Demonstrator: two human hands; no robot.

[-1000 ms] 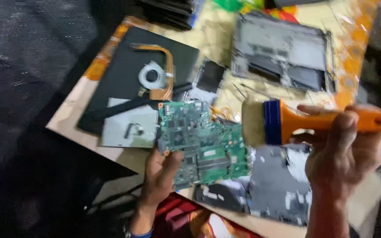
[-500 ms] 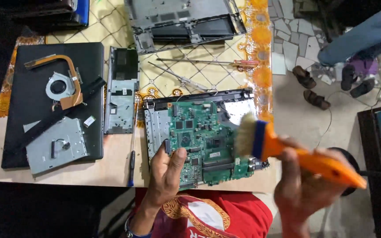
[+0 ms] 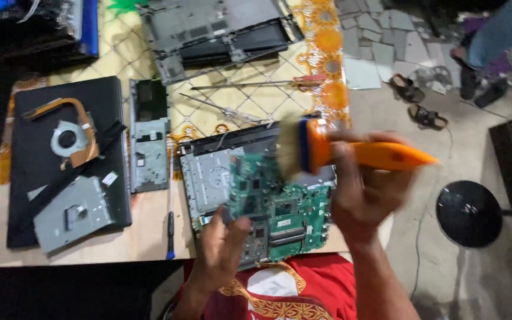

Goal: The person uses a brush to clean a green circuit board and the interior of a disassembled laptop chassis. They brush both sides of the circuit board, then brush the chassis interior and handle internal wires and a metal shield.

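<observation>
1 orange brush [image 3: 351, 153] lies level, bristles pointing left over circuit board [image 3: 280, 210].

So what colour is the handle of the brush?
Orange, with a blue band by the bristles; the brush, in the right hand, shows in the head view.

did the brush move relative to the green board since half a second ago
Yes. The orange-handled brush in the right hand has gone up the green circuit board, from its right edge to its top edge.
</observation>
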